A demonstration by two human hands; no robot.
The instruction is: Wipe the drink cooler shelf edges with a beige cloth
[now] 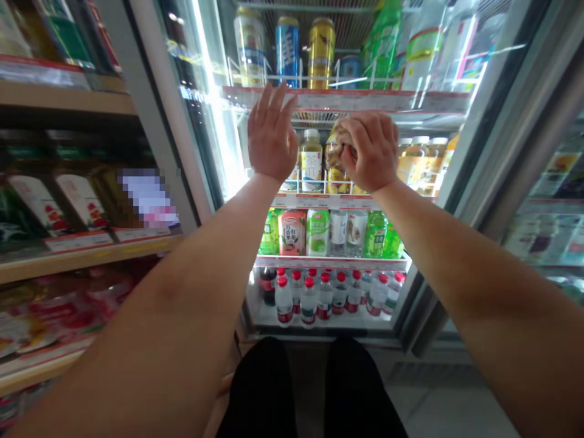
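Observation:
My left hand (272, 134) is raised with its fingers stretched out, its palm turned to the glass door (205, 109) of a lit drinks fridge. It holds nothing and seems to rest on the glass. To its right, my right hand (373, 149) is closed around a crumpled brownish cloth (337, 145) and presses it at the glass. Behind the door, between my hands, a tea bottle (312, 159) with a white cap stands on a shelf. The cloth and right hand hide part of the bottles behind them.
Upper-shelf cans include a gold can (321, 53) and a blue can (287, 48). Lower down are drink cartons (292, 232) and red-capped water bottles (309, 301). A metal door frame (493, 134) runs along the right. Wooden shelves (91, 258) with bottles stand close on the left.

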